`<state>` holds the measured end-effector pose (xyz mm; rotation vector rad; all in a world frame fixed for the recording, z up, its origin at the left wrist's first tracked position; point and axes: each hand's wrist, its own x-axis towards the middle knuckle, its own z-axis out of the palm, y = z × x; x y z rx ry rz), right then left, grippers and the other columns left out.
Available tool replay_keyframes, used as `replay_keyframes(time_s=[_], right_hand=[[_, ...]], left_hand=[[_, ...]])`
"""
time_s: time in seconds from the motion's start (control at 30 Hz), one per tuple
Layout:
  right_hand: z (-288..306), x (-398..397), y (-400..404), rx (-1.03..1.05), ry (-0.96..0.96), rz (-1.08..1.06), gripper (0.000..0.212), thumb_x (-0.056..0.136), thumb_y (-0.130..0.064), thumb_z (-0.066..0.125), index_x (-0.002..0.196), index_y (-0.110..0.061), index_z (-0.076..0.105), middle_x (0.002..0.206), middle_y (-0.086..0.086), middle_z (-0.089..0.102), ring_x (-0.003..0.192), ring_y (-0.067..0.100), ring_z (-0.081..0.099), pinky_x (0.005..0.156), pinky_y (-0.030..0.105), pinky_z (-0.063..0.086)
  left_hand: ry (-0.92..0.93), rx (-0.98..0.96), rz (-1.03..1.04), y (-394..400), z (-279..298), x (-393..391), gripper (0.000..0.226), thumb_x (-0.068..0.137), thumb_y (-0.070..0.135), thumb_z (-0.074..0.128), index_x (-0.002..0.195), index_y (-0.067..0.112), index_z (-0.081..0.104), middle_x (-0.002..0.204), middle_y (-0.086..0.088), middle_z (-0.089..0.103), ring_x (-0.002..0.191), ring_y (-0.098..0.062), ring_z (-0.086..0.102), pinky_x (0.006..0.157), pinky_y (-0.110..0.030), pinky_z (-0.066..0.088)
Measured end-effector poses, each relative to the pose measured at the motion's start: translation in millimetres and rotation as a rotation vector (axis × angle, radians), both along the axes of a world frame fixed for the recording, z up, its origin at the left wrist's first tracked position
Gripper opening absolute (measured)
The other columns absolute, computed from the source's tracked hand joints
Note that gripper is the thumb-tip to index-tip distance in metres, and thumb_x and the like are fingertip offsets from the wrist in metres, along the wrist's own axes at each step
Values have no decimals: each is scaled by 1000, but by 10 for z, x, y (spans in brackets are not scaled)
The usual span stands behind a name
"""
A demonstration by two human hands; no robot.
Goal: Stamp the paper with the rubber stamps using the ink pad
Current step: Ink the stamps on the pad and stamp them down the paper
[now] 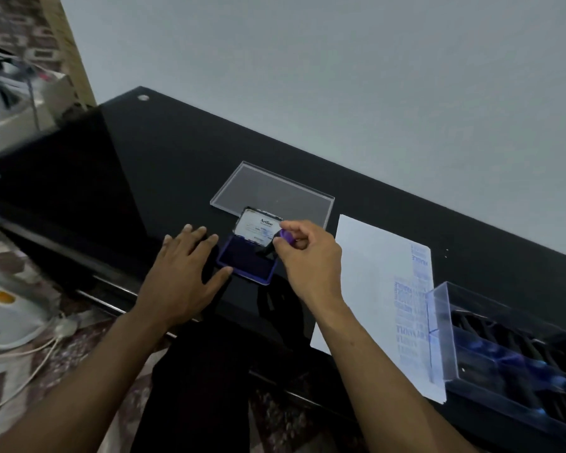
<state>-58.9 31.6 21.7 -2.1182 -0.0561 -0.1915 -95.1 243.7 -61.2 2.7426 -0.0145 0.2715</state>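
Pinching the small, light, rigid rubber stamp (276, 241) by its purple knob with the right hand (303, 256) over the open ink pad (245, 259) at frame centre, left hand (190, 266) spread flat beside it, paper (373, 289) waiting right

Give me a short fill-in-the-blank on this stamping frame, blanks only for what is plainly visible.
1. The right hand pinches a rubber stamp over the open ____.
2. The left hand rests flat on the black ____, beside the pad.
3. The blue stamp marks lie along the right edge of the white ____.
4. The clear lid lies ____ the pad, toward the wall.

Missing words: ink pad; table; paper; behind
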Motion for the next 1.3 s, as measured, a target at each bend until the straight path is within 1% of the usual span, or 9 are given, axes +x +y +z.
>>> replay_keyframes(time_s=[0.13, 0.3, 0.4, 0.63, 0.83, 1.03, 1.1, 1.23, 1.3], right_hand=[[-29, -8, 132, -93, -25, 85, 23, 87, -19, 73, 109, -24, 72, 112, -7, 64, 90, 7, 65, 81, 28, 60], [-30, 26, 197, -151, -39, 117, 24, 86, -17, 74, 108, -23, 73, 107, -10, 62, 88, 8, 66, 82, 30, 60], [-16, 35, 211, -216, -59, 158, 24, 86, -17, 73, 110, -22, 73, 109, -8, 63, 88, 7, 64, 85, 28, 58], [-2, 47, 272, -374, -63, 250, 27, 89, -21, 70, 116, -21, 71, 118, -2, 63, 100, 10, 61, 93, 28, 54], [16, 66, 324, -458, -59, 280, 29, 91, -23, 68, 119, -20, 70, 122, 1, 63, 108, 14, 59, 98, 31, 51], [59, 74, 314, -521, -61, 301, 30, 91, -24, 67, 120, -20, 69, 121, 0, 63, 110, 12, 57, 100, 29, 48], [70, 80, 301, -531, -51, 307, 30, 89, -25, 68, 119, -20, 69, 119, -1, 63, 108, 12, 57, 98, 28, 49], [42, 101, 293, -497, -62, 292, 25, 85, -23, 74, 109, -21, 71, 109, -3, 62, 93, 11, 59, 88, 30, 54], [37, 106, 293, -489, -55, 291, 27, 86, -23, 73, 113, -21, 72, 110, -3, 62, 94, 10, 59, 89, 30, 54]], left_hand=[[18, 47, -16, 60, -30, 38, 84, 88, 74, 29, 148, 17, 46, 158, -8, 39, 152, -26, 23, 124, -51, 16], [9, 83, -25, 79, -84, 35, 80, 91, 75, 28, 148, 21, 47, 161, -6, 34, 153, -23, 18, 125, -47, 10], [10, 92, -25, 84, -101, 37, 80, 91, 75, 27, 149, 23, 45, 162, -6, 31, 154, -21, 15, 125, -46, 7], [2, 97, -25, 74, -100, 42, 80, 91, 75, 24, 148, 23, 46, 162, -7, 32, 154, -23, 16, 125, -49, 10], [6, 114, -23, 71, -109, 47, 80, 92, 75, 22, 149, 24, 45, 162, -7, 32, 154, -23, 15, 125, -48, 7], [9, 121, -18, 74, -116, 55, 80, 91, 75, 22, 149, 25, 44, 163, -6, 30, 154, -22, 13, 124, -46, 3], [4, 114, -17, 71, -116, 52, 80, 91, 75, 22, 149, 25, 44, 162, -6, 31, 154, -22, 14, 124, -46, 4], [-20, 95, -18, 64, -119, 44, 79, 92, 74, 24, 147, 23, 48, 161, -7, 34, 153, -23, 17, 125, -48, 8], [-5, 109, -12, 66, -122, 48, 79, 91, 75, 23, 148, 25, 47, 161, -6, 33, 154, -22, 16, 125, -47, 6]])
